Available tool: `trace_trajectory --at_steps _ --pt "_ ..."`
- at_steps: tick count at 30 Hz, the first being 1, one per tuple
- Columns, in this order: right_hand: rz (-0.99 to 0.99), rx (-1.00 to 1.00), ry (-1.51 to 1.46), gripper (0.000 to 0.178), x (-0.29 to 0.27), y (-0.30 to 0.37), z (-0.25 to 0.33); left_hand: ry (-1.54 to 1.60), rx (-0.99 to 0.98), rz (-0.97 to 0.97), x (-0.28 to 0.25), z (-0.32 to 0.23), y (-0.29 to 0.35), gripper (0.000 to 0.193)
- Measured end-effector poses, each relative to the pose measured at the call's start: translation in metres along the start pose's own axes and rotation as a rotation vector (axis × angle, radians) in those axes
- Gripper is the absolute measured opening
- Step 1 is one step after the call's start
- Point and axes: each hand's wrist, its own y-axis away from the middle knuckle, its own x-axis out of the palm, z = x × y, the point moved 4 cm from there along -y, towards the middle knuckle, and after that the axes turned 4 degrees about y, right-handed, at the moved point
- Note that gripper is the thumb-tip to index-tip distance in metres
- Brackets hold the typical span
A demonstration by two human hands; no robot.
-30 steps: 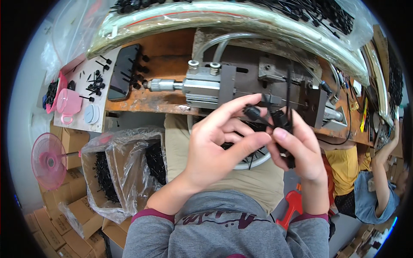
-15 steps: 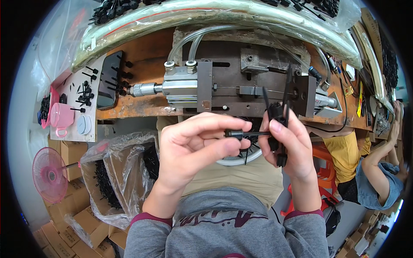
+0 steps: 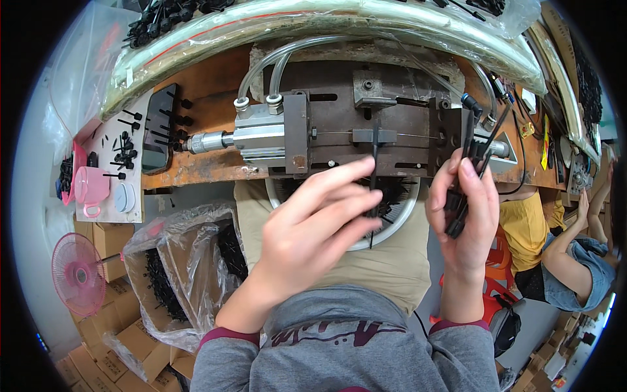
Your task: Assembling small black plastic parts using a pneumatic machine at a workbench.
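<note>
My left hand is turned back-up over my lap, its fingers slightly blurred and its thumb hidden. At its fingertips a thin black rod-shaped part points away from me, in front of the metal fixture. My right hand is closed around several black rod-shaped parts with thick ends, their thin stems sticking up past the fingers. Below and between the hands, a round white-rimmed container on my lap holds more black parts, partly covered by my left hand.
A pneumatic cylinder with clear hoses sits left on the wooden bench. Further left are a phone, small black parts and a pink cup. A plastic-lined box stands below; another person sits at right.
My left hand has turned over and drawn its black part away from the right hand, from lying sideways to pointing away from me. My right hand has shifted right with its bunch.
</note>
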Motion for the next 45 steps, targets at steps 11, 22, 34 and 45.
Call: trace_trajectory --at_steps 11,22,34,45 --pt "0.039 0.132 0.019 0.018 0.007 0.017 -0.009 -0.577 0.165 0.082 0.029 0.013 -0.013 0.026" --pt "0.050 0.049 0.135 0.019 0.005 0.015 -0.004 -0.587 0.099 0.110 0.028 0.012 -0.014 0.025" --pt "0.015 0.002 0.202 0.017 0.011 0.019 -0.014 -0.286 0.307 0.063 0.018 -0.012 -0.004 0.030" --pt "0.048 0.009 0.309 0.018 0.029 0.026 -0.023 -0.232 0.307 0.115 0.018 -0.018 -0.001 0.036"
